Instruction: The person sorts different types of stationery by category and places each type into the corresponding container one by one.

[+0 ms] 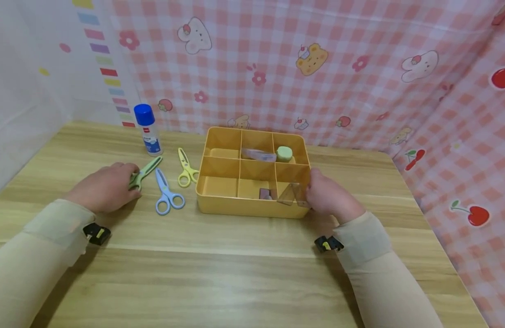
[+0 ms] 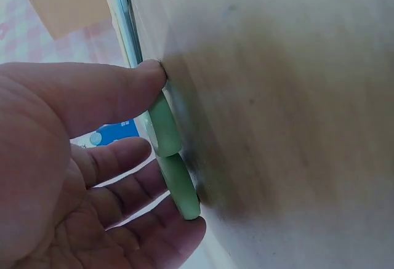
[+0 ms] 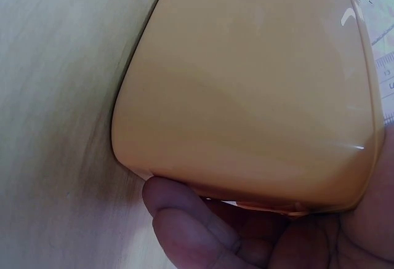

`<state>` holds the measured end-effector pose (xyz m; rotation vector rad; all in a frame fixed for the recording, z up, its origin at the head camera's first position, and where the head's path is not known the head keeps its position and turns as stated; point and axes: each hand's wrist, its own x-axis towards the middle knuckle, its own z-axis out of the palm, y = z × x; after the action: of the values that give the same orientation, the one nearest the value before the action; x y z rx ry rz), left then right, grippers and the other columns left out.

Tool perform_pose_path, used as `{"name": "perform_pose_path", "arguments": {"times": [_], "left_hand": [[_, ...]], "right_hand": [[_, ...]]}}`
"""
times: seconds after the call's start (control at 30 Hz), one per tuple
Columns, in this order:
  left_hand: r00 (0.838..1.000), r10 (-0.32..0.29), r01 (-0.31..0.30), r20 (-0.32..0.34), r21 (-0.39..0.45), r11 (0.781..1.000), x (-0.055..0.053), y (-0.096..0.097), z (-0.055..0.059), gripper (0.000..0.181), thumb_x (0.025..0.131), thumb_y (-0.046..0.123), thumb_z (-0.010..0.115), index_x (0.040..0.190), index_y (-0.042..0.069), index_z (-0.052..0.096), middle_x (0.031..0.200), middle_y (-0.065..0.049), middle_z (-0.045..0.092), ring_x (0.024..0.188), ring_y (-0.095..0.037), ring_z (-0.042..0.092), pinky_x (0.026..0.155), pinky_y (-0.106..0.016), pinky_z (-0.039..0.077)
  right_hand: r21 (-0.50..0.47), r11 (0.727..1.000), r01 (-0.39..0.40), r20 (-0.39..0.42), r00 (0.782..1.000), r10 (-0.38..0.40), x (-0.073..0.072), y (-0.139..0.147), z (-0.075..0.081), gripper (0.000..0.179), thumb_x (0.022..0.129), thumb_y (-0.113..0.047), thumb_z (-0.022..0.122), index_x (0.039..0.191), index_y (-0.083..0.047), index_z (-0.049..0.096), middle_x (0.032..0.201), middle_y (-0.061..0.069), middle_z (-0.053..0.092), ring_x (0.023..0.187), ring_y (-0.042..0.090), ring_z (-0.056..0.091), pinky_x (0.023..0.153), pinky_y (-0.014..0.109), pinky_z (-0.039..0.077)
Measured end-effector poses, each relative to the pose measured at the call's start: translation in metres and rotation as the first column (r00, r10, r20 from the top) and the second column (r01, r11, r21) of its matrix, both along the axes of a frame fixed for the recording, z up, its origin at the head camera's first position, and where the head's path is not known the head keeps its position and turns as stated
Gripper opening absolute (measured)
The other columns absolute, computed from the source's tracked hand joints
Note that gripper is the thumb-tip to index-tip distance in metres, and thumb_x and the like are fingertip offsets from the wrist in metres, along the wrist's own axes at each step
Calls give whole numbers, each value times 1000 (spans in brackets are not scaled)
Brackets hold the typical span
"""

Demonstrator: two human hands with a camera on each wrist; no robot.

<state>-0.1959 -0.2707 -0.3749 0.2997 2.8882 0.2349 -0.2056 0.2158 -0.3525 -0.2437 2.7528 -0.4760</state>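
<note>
My left hand (image 1: 109, 187) is at the handles of green scissors (image 1: 145, 172), which lie on the table. In the left wrist view, the thumb and fingers close around the green handles (image 2: 178, 183). On the right, my right hand (image 1: 330, 193) grips the end of a yellow six-compartment storage box (image 1: 252, 206). Its fingers (image 3: 184, 226) curl against the box's wall (image 3: 246, 96) in the right wrist view. Blue scissors (image 1: 165, 196) and yellow scissors (image 1: 186, 171) lie between the left hand and the box.
A glue bottle (image 1: 147, 132) with a blue cap stands behind the green scissors. Inside the box are a clear triangular ruler (image 1: 291, 196), a small purple item (image 1: 265, 194), a translucent item (image 1: 258, 155) and a pale green round item (image 1: 284, 154). A checked pink curtain (image 1: 252, 54) hangs behind.
</note>
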Motion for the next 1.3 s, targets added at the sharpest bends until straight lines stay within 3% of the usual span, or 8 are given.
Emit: {"name": "perform_pose_path", "arguments": {"times": [0.33,0.57,0.8,1.07,1.3], "left_hand": [[999,27,-26,-38,33,999,3,-2,0,57,93,27,75,134,-7,54,102,-16,60,86,-31,55,74,-47,49],[996,16,-11,-92,60,998,9,-4,10,68,91,31,77,141,-6,51,116,-22,63,95,-34,57,80,-54,51],[981,-85,103,-176,95,990,19,13,26,62,90,27,77,139,-4,56,116,-18,66,100,-34,59,87,-55,51],[957,-178,209,-230,120,970,34,49,45,63,90,25,79,143,-1,57,144,-25,60,130,-46,56,108,-65,46],[935,-242,281,-258,128,951,42,72,55,59,88,23,81,142,7,62,133,-12,65,115,-34,59,97,-53,52]], "right_hand": [[-3,1000,14,9,1000,-14,0,0,1,37,109,-13,34,136,11,37,116,27,63,92,31,63,79,42,52],[-1,1000,13,-3,1000,-13,-1,0,1,36,108,-13,36,135,11,38,115,27,63,93,32,62,82,43,52],[-21,999,28,13,1000,-27,2,-1,2,40,109,-15,33,141,10,35,130,30,60,104,34,60,91,48,51],[-2,1000,19,-5,1000,-19,2,-1,1,40,109,-14,33,139,12,36,126,31,62,99,32,62,86,46,52],[-10,1000,25,1,1000,-25,1,-1,0,39,110,-15,33,139,11,36,125,30,62,99,33,62,87,46,52]]}}
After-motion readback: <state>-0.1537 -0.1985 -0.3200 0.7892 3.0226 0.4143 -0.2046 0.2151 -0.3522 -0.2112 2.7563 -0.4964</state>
